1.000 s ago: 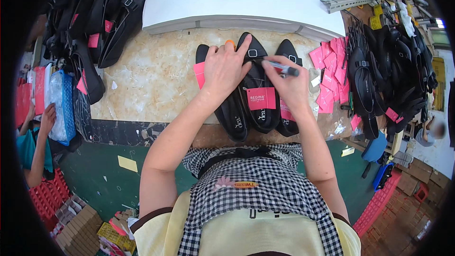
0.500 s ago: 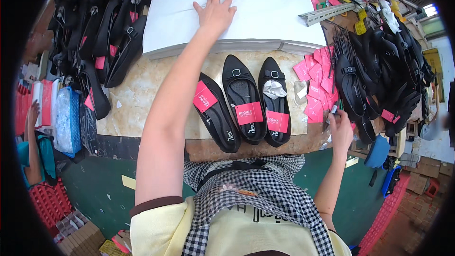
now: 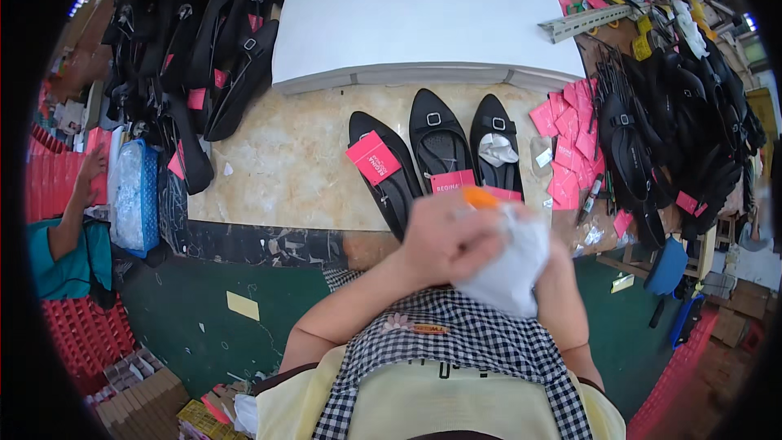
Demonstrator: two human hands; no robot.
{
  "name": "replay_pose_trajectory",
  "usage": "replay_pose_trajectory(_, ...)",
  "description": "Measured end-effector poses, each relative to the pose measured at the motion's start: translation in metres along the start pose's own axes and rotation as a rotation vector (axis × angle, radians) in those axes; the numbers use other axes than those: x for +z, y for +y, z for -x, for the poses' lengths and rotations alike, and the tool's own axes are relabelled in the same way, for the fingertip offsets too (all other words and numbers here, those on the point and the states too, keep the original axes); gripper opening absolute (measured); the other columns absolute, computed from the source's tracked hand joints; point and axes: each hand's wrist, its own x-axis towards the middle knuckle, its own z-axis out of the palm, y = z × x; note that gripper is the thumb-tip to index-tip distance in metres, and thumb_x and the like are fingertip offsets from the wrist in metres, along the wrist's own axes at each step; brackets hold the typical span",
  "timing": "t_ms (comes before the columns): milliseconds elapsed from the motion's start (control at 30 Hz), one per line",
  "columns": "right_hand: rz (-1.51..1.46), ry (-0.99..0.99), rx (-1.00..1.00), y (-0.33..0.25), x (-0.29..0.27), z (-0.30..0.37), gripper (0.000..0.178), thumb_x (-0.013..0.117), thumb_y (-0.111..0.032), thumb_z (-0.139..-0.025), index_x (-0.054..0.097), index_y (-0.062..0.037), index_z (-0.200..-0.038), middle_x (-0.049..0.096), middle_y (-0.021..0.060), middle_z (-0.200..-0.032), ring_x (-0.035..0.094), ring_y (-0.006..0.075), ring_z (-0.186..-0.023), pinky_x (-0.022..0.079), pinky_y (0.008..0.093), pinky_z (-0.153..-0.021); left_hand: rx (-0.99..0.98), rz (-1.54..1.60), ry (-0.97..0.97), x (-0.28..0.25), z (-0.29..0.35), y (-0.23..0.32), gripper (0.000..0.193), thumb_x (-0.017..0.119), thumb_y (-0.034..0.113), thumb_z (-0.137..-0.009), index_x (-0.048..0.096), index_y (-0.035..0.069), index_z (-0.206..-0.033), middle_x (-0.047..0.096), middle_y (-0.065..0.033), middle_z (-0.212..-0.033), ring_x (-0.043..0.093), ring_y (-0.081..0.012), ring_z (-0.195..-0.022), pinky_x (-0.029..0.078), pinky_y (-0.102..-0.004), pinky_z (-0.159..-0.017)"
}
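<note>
Close to my apron, my two hands are together around a crumpled sheet of white paper (image 3: 515, 269). My left hand (image 3: 448, 236), which has an orange cover on one finger, grips the paper from the left with curled fingers. On the other side my right hand (image 3: 560, 273) closes on it, partly hidden and blurred. Just beyond the hands lie three black pointed flats: a left shoe (image 3: 379, 187), a middle shoe (image 3: 432, 137) and a right shoe (image 3: 494, 124). Pink tags lie on them, and the right shoe has a white paper wad (image 3: 497, 149) inside.
A thick stack of white paper (image 3: 423, 20) stands behind the shoes. Black shoes are piled at left (image 3: 175, 57) and right (image 3: 684, 114). Loose pink tags (image 3: 570, 143) and a marker (image 3: 592, 194) lie right of the flats. A co-worker's arm (image 3: 77, 204) shows at far left.
My left hand has come back from the paper stack to my front, now with white paper. My right hand has left the spot by the marker and joined it. The view has shifted slightly.
</note>
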Motion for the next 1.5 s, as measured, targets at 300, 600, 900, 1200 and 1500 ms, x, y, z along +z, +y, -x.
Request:
replay_pose_trajectory(300,0.757,0.408,-0.512,-0.002,0.023,-0.038,0.063,0.075,-0.006,-0.077,0.053,-0.0042,-0.136,0.058,0.0176,-0.133,0.06,0.0268,-0.117,0.049,0.0349,-0.095,-1.055,0.787,0.22,0.0,-0.019,-0.004,0.048,0.039,0.035,-0.103,0.045,0.008,-0.143,0.054,-0.013,-0.136,0.052,-0.0217,-0.126,0.04,-0.0423,-0.105)
replay_pose_trajectory(600,1.745,0.253,-0.881,0.026,0.01,-0.106,0.017,0.063,-0.007,-0.072,0.066,-0.0061,-0.088,0.052,0.0089,-0.09,0.056,0.0266,-0.087,0.048,0.0368,-0.075,-0.166,-0.75,-0.507,0.039,0.048,0.012,0.068,0.058,0.054,-0.085,0.065,-0.008,-0.111,0.061,-0.0239,-0.117,0.051,-0.0339,-0.12,0.026,-0.0526,-0.112)
replay_pose_trajectory(900,1.276,0.295,-0.508,0.002,-0.003,-0.124,0.055,0.075,-0.017,-0.077,0.056,-0.0034,-0.127,0.059,0.0165,-0.103,0.063,0.0319,-0.089,0.053,0.0406,-0.076,-0.216,-0.781,-0.561,0.046,0.06,-0.004,0.064,0.064,0.048,-0.083,0.065,-0.009,-0.112,0.065,-0.0253,-0.108,0.054,-0.0357,-0.116,0.028,-0.0513,-0.111)
replay_pose_trajectory(1200,1.302,0.268,-0.805,0.019,0.015,-0.104,0.043,0.071,-0.013,-0.08,0.06,-0.0025,-0.12,0.06,0.0154,-0.111,0.055,0.0354,-0.109,0.047,0.0426,-0.093,-0.223,-0.971,-0.316,-0.043,-0.096,-0.023,0.033,0.063,0.039,-0.084,0.072,0.007,-0.086,0.065,-0.0139,-0.093,0.058,-0.0344,-0.091,0.042,-0.0469,-0.087)
replay_pose_trajectory(1500,1.362,0.205,-0.732,0.027,0.043,-0.064,0.047,0.067,-0.009,-0.084,0.057,-0.0045,-0.129,0.056,0.0115,-0.133,0.045,0.0351,-0.131,0.04,0.0427,-0.107,-0.186,-1.005,-0.049,-0.051,-0.164,-0.218,0.047,0.063,0.038,-0.088,0.06,0.019,-0.131,0.052,-0.0203,-0.128,0.044,-0.0368,-0.126,0.035,-0.0576,-0.099)
